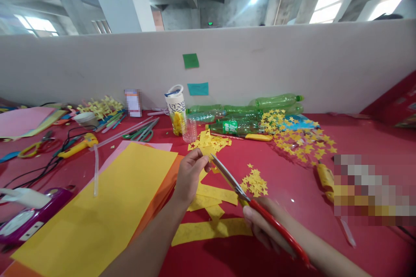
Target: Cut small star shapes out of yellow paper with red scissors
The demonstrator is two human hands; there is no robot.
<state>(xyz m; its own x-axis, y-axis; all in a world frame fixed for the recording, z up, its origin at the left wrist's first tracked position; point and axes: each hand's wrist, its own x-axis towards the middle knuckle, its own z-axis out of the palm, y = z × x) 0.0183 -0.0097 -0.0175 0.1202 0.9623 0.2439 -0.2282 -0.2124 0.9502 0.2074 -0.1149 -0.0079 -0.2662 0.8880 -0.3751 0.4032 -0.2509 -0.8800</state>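
My left hand (pixel 191 173) pinches a small piece of yellow paper (pixel 207 151) between thumb and fingers. Red-handled scissors (pixel 234 181) are gripped in my right hand (pixel 264 225), their blade tips touching or very close to that paper. Below my hands lie yellow paper strips (pixel 211 229) with faint outlines. A small pile of cut yellow stars (pixel 255 182) rests just beyond the scissors. Behind my left hand is a heap of yellow paper scraps (pixel 214 140). The exact cut edge is too small to make out.
Yellow sheets (pixel 107 194) over orange ones cover the left. Green plastic bottles (pixel 240 125) lie along the white partition (pixel 247 60). More yellow stars (pixel 302 143) spread at right, near a yellow glue gun (pixel 325 179). Another glue gun (pixel 79 145) and a purple power strip (pixel 35 216) sit left.
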